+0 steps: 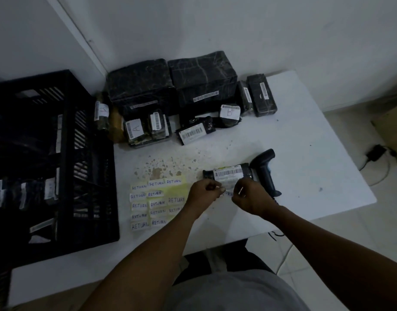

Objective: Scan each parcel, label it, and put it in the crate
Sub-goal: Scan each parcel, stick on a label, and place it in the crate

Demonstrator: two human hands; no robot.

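A small label is pinched between the left hand and right hand, each grip closed on it, just before a black parcel on the table.

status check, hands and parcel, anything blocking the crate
Left hand and right hand pinching a RETURN label. Parcel on table beside scanner, unlabelled. Crate open, nothing blocking.

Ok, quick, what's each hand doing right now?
Left hand: fingers pinching a small white RETURN label.
Right hand: fingers pinching the same label, just in front of the black parcel.
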